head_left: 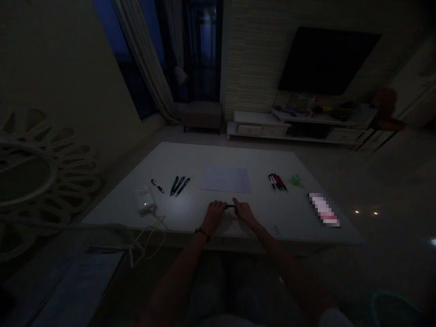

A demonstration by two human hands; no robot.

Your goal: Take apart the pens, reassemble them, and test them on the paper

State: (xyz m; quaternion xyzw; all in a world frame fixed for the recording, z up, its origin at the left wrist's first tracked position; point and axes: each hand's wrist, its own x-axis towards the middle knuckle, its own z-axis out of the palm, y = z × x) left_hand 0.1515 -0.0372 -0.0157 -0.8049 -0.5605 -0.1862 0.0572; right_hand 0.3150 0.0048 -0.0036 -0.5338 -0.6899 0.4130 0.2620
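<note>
a dark pen (230, 206) is held over the surface (272, 220), near its near edge, between the left hand (214, 215) and the right hand (244, 211); the fingers (221, 205) of both hands appear closed on it, though the grip is dim and partly hidden; a bracelet (203, 234) is worn on the left wrist; a sheet of paper (225, 179) is laid just beyond the hands; to its left, three pens (179, 185) and a lone pen (157, 185) are laid, with a white box (145, 201) nearer the edge, from which a cable (155, 229) is trailed over that edge; to the right of the paper, a bunch of pens (277, 182) is laid beside a green item (295, 180); a blurred pink-and-white item (323, 210) is placed nearer the right edge; a low cabinet (259, 125) and a wall-mounted tv (327, 61) are seen beyond the surface.
</note>
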